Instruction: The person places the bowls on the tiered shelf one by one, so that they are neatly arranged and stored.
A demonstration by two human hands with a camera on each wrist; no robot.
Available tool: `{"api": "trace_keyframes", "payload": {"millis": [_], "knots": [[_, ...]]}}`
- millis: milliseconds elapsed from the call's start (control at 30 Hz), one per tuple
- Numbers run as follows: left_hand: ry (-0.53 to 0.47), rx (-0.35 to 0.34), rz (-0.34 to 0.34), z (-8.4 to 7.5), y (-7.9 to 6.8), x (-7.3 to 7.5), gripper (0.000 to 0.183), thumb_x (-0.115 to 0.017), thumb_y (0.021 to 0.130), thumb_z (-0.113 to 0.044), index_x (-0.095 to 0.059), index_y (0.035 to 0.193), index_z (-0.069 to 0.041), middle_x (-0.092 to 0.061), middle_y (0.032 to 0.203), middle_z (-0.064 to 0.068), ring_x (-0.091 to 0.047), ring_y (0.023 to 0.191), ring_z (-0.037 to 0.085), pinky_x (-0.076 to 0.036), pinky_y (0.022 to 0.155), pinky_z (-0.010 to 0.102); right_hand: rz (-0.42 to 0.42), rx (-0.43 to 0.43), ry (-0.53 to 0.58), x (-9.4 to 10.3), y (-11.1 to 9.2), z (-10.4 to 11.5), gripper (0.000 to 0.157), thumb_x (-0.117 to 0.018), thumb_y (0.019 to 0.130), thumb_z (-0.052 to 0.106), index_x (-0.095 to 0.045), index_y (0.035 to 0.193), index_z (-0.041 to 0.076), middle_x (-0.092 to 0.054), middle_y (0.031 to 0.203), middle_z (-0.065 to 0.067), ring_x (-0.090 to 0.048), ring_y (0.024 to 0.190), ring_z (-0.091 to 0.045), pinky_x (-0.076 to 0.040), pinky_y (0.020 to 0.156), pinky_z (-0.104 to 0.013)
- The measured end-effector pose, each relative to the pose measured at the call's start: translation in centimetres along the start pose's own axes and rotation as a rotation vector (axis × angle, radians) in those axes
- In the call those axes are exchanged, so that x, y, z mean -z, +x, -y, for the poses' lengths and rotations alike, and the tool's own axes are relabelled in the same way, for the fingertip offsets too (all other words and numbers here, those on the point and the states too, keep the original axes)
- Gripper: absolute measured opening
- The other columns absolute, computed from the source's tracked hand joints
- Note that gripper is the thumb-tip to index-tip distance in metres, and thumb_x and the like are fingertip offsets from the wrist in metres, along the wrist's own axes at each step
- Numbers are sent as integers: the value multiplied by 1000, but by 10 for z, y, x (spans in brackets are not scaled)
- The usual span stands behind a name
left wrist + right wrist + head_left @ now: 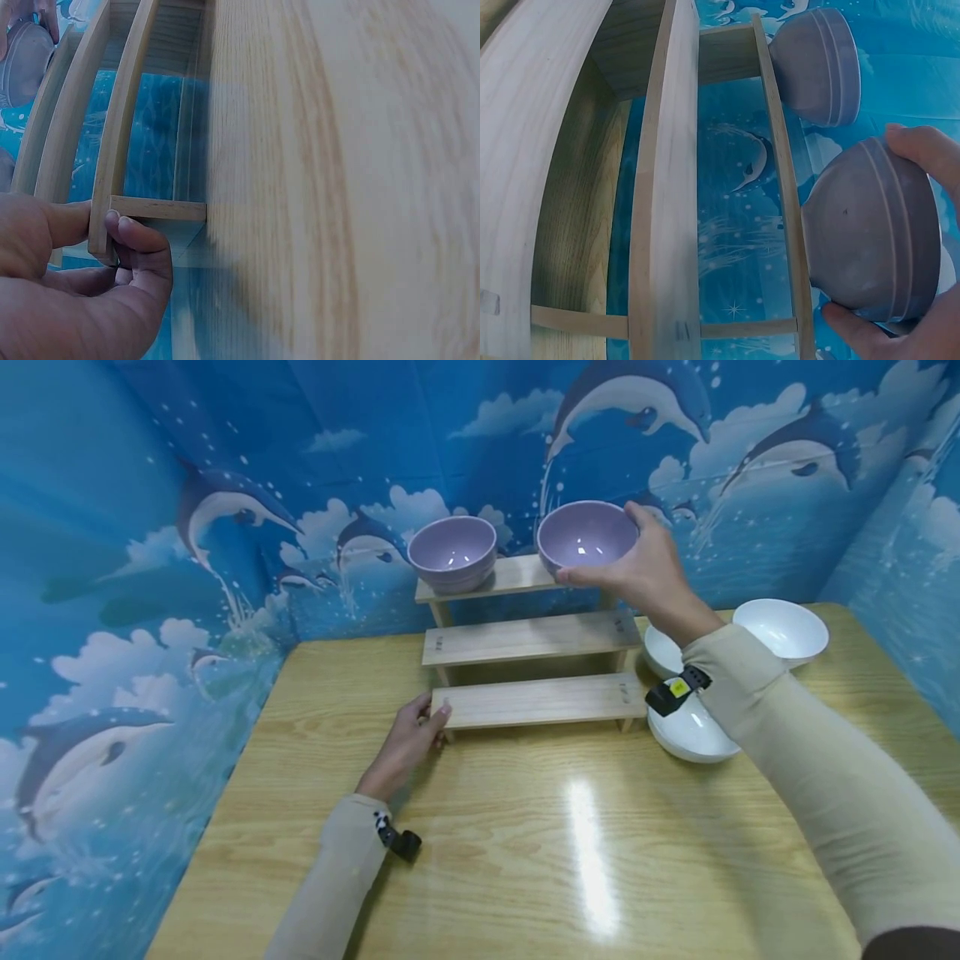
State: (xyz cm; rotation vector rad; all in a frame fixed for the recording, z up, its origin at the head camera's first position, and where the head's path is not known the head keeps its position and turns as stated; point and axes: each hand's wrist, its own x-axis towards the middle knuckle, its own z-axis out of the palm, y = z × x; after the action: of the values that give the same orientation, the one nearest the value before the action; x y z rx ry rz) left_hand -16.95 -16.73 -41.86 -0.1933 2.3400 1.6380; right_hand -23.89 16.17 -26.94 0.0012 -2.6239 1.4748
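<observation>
A three-step wooden rack (532, 637) stands at the back of the table. My right hand (651, 568) grips a purple bowl (587, 537) by its rim and side, at the right end of the top step. In the right wrist view this bowl (866, 232) has its base against the top board. A second purple bowl (452, 553) sits on the left end of that step. My left hand (408, 739) pinches the left end of the lowest step, thumb on top; the left wrist view shows the fingers (142, 247) curled under the board.
White bowls stand on the table right of the rack: one at the back (782, 628), one beside the rack (660, 652) partly hidden by my right arm, and one nearer the front (692, 735). A blue dolphin-print curtain (360, 460) hangs behind the wooden table (510, 843).
</observation>
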Motion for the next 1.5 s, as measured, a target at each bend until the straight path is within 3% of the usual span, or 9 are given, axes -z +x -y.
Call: {"api": "trace_keyframes", "payload": {"millis": [367, 700, 1500], "knots": [[-2, -5, -3, 2, 0, 0, 52, -53, 107, -31, -40, 155, -15, -49, 111, 11, -54, 81, 19, -49, 70, 31, -18, -15, 16, -3, 8, 0, 130, -89, 69, 56, -11, 164, 17, -17, 167, -6, -30, 146, -27, -39, 113, -45], [1, -5, -9, 1, -1, -2, 56, -53, 107, -33, -36, 157, -15, -49, 108, 10, -54, 80, 19, -49, 69, 31, -34, 10, 59, -5, 10, -3, 126, -89, 71, 52, -12, 164, 15, -23, 164, -7, -32, 145, -25, -39, 113, -42], [-7, -54, 13, 3, -3, 0, 41, -52, 107, -33, -51, 143, -14, -51, 103, 12, -53, 78, 22, -47, 68, 33, -28, 39, 72, -7, 9, -10, 122, -85, 76, 53, -8, 164, 15, -22, 165, -8, -32, 147, -25, -37, 114, -43]]}}
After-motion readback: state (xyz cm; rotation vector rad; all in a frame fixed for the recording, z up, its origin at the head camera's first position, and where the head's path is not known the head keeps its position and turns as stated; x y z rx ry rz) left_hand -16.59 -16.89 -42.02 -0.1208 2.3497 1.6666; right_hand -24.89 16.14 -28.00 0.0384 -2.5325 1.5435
